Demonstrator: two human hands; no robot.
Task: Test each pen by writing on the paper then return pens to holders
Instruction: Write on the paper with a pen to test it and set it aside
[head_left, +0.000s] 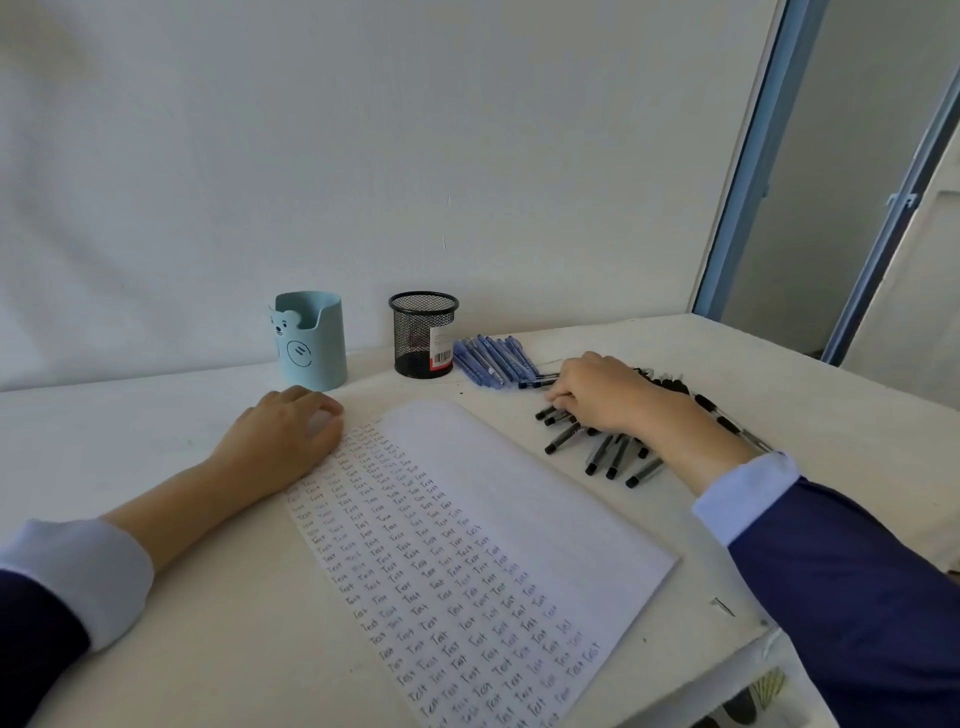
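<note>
Right hand (602, 395) covers black pens (616, 457) pointing diagonally toward paper (493, 467).

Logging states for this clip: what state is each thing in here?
Paper: flat, left part filled with "Test", right part blank.
Blue holder: upright, no pens showing.
Mesh holder: upright, no pens showing.
Blue pens: lying in a row by the mesh holder.
Black pens: lying in a loose heap.
Left hand: rests on the paper's corner.
Right hand: on the black pens, grip unclear.

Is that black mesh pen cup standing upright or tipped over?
Upright: the black mesh cup stands on its base, open rim facing up.
</note>
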